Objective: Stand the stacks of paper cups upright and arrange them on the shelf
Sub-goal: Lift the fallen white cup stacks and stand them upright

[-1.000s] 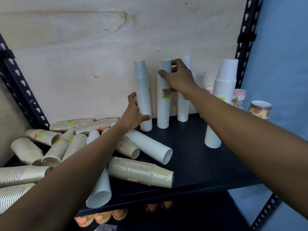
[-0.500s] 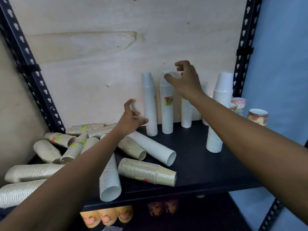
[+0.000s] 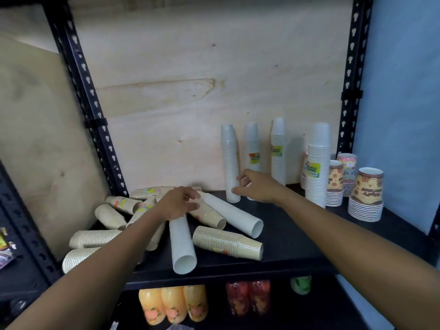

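Observation:
Three slim white cup stacks (image 3: 230, 163) stand upright against the plywood back of the black shelf (image 3: 295, 236), with a wider white stack (image 3: 317, 167) to their right. Several stacks lie on their sides at the left: a long white one (image 3: 234, 215), another white one (image 3: 182, 246) pointing at me, a beige one (image 3: 226, 241), and more beige stacks (image 3: 95, 238) behind my arm. My left hand (image 3: 178, 202) hovers open over the lying stacks. My right hand (image 3: 256, 186) is open, fingers loosely curled, in front of the base of the standing stacks.
Patterned cup stacks (image 3: 366, 194) stand at the shelf's right end. Black slotted uprights (image 3: 90, 110) frame the shelf on both sides. Bottles of orange drink (image 3: 172, 303) and red packs (image 3: 247, 298) fill the shelf below. A blue wall (image 3: 404, 91) is at right.
Both hands let go of the upright white stacks and dropped lower. My left hand moved over the lying stacks; my right came down from the stack tops to their base. The view pulled back.

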A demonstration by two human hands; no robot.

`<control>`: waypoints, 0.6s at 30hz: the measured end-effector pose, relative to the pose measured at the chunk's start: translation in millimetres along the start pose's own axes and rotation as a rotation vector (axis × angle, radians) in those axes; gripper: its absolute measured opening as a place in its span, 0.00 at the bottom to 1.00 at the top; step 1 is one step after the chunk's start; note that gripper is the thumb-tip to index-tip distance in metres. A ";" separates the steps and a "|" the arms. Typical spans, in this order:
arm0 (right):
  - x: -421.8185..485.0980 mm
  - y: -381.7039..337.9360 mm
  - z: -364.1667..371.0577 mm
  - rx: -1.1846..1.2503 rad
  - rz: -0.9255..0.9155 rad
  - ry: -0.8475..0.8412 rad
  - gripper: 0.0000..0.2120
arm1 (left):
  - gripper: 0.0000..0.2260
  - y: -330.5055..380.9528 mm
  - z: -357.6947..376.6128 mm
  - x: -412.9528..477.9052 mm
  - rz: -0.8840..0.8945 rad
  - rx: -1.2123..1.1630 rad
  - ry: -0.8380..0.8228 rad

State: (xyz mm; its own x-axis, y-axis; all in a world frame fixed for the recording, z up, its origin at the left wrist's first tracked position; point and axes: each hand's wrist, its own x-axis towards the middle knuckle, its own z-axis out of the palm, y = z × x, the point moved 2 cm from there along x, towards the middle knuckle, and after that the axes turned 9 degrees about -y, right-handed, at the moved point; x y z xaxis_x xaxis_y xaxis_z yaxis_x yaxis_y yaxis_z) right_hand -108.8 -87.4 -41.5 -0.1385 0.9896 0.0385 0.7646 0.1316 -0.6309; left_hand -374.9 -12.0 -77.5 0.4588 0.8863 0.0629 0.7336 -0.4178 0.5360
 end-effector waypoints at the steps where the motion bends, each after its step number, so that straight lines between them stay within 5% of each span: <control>1: 0.3 1.8 5.3 -0.018 0.025 -0.021 0.28 | 0.12 -0.1 -0.2 -3.9 0.024 0.065 -0.023; 7: 9.3 6.7 29.9 -0.137 0.137 -0.180 0.38 | 0.22 6.6 7.8 -14.1 0.136 0.313 -0.158; 18: 23.6 10.1 48.2 -0.249 0.163 -0.249 0.22 | 0.31 6.0 25.7 -4.4 0.258 0.374 -0.165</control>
State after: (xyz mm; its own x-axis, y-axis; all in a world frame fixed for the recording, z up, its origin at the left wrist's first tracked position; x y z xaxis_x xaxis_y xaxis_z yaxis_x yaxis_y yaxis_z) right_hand -134.7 -65.4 -84.3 -0.1274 0.9585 -0.2550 0.9143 0.0139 -0.4048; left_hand -359.6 -23.6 -96.2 0.7009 0.7133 0.0031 0.7013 -0.6900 0.1791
